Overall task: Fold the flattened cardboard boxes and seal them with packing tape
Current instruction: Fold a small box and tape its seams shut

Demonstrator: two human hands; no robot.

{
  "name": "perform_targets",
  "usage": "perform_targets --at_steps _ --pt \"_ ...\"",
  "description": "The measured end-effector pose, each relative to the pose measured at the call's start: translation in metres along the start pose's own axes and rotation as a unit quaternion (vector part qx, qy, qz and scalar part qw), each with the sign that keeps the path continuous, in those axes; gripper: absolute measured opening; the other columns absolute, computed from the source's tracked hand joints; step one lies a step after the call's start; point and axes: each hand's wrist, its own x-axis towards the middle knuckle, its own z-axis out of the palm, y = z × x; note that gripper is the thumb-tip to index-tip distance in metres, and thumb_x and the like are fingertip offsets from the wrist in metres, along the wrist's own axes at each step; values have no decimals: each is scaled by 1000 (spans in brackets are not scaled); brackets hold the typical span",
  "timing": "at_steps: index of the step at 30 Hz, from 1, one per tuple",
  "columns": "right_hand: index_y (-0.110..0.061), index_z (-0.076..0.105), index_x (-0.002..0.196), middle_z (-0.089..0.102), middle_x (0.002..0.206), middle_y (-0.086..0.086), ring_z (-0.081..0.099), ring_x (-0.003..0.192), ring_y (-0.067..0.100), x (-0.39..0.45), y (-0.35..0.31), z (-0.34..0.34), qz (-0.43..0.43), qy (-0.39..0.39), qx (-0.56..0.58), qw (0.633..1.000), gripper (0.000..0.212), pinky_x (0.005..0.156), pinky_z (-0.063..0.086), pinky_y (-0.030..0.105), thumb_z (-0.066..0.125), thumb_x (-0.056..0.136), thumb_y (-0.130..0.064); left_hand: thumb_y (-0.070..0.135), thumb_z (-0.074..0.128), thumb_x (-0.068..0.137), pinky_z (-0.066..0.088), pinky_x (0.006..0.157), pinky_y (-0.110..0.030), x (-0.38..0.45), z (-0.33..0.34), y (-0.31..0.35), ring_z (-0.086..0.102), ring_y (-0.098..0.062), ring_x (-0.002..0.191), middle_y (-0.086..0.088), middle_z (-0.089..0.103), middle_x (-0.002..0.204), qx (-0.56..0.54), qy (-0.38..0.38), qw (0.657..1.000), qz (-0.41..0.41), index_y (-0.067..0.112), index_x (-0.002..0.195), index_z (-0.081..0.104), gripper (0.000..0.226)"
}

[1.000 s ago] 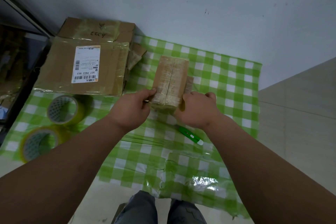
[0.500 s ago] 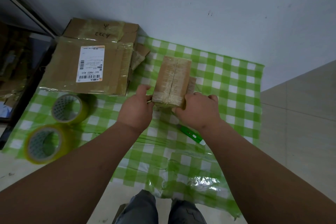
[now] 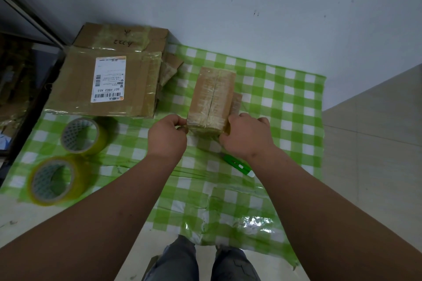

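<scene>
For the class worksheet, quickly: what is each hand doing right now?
Left hand: fingers curled, gripping the near left corner of the small taped brown cardboard box.
Right hand: fingers curled, gripping the box's near right corner.

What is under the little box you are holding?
Under the small box lies the green checked cloth. A cardboard piece peeks out beside its right side. The rest underneath is hidden.
</scene>
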Motion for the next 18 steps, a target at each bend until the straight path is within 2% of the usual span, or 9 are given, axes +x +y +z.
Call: perform_targets --at_steps 3,6,8,12,15,18 --pt "-28 41 94 45 91 -3 46 84 20 -1 1 -1 -6 -2 -3 1000 22 96 30 46 49 90 -48 9 63 92 32 47 -18 2 0 0 51 -5 60 6 59 79 58 8 997 48 19 93 66 10" --pt "-29 42 94 47 90 -4 49 84 19 -2 2 -2 -9 -1 1 1000 19 97 29 45 48 90 -47 13 66 90 28 50 -13 3 0 0 48 -1 64 12 56 74 81 3 994 73 17 91 65 4" --pt "-29 43 94 47 89 -5 52 86 20 -3 2 -2 -8 -2 2 1000 18 96 29 45 48 91 -46 16 68 89 29 51 -14 3 -1 1 49 0 64 14 55 72 85 -4 993 76 19 88 61 8" --pt "-27 48 98 48 90 -5 54 93 20 -4 0 -4 -5 -1 21 1000 23 92 30 44 48 93 -50 19 68 90 37 57 -24 8 -3 8 61 -16 78 4 66 89 64 -5 995 81 18 94 65 5" --pt "-21 58 106 60 99 0 58 98 24 -8 -7 -4 16 7 90 996 37 87 39 39 52 92 -55 14 63 92 40 71 -26 16 -6 19 63 -17 88 5 65 97 44 0 994 101 17 112 64 20" --pt "-12 65 110 67 105 5 62 96 27 -13 -21 -4 42 14 217 975 41 85 52 41 59 90 -48 15 56 95 41 73 -30 24 -12 30 62 -22 89 -1 66 110 43 -31 992 118 22 138 44 44"
